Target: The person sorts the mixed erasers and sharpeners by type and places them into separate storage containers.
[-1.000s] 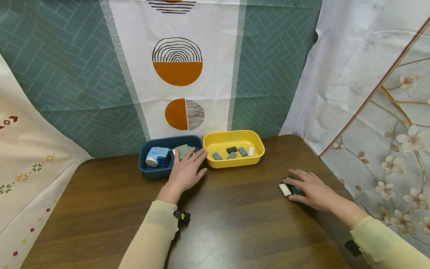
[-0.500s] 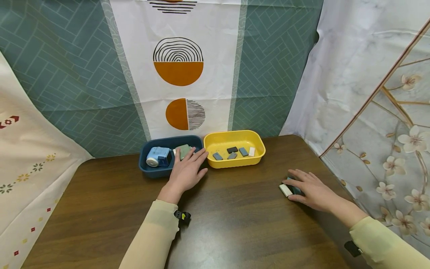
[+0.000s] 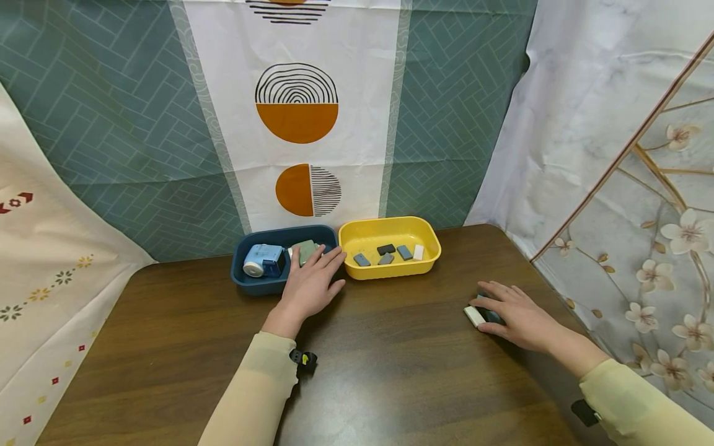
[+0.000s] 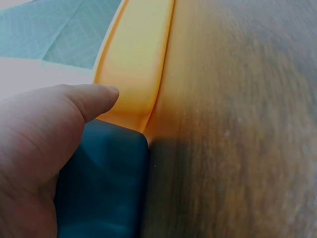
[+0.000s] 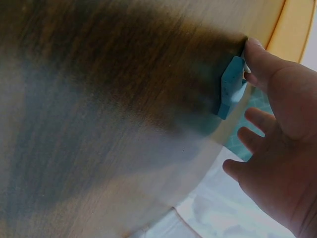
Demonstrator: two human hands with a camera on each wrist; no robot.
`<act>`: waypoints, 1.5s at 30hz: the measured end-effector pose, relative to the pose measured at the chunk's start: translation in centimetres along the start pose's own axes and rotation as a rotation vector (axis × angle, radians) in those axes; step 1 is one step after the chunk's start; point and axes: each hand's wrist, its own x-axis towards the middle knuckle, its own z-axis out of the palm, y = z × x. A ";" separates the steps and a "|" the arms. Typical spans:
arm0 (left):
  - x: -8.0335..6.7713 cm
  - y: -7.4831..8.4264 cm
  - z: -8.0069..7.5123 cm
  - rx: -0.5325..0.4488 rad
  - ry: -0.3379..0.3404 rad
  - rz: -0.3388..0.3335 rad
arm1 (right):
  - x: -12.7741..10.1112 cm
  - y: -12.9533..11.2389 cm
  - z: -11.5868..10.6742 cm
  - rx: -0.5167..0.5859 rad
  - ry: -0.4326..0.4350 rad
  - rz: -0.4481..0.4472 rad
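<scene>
Neither hand has moved: left hand (image 3: 310, 286) on blue bin (image 3: 252, 282)

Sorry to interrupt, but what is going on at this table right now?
A person sits at a wooden table. The left hand rests on the rim of a dark blue tray, beside a yellow tray holding small erasers. The right hand lies over a white eraser and a blue eraser on the table.

Table (image 3: 390, 347) open btwn hands; blue bin (image 3: 241, 280) & yellow bin (image 3: 390, 269) block back edge.
</scene>
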 end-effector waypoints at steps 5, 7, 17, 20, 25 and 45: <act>0.0 0.0 0.1 -0.004 0.000 -0.001 | 0.0 -0.1 0.0 -0.012 -0.009 0.004; 0.0 0.0 0.1 -0.003 0.000 -0.001 | 0.1 -0.1 0.0 -0.015 -0.005 0.000; 0.0 0.0 0.0 0.002 0.001 -0.001 | 0.3 -0.2 -0.2 0.012 0.013 -0.013; 0.0 0.0 0.0 0.005 0.004 -0.002 | 0.4 -0.2 -0.2 0.005 0.023 -0.025; 0.0 -0.1 0.1 0.003 0.002 -0.003 | 0.6 -0.2 -0.4 0.000 0.027 -0.028; 0.0 0.0 0.0 -0.004 0.005 -0.002 | 2.4 -1.0 -1.3 -0.005 0.065 -0.059</act>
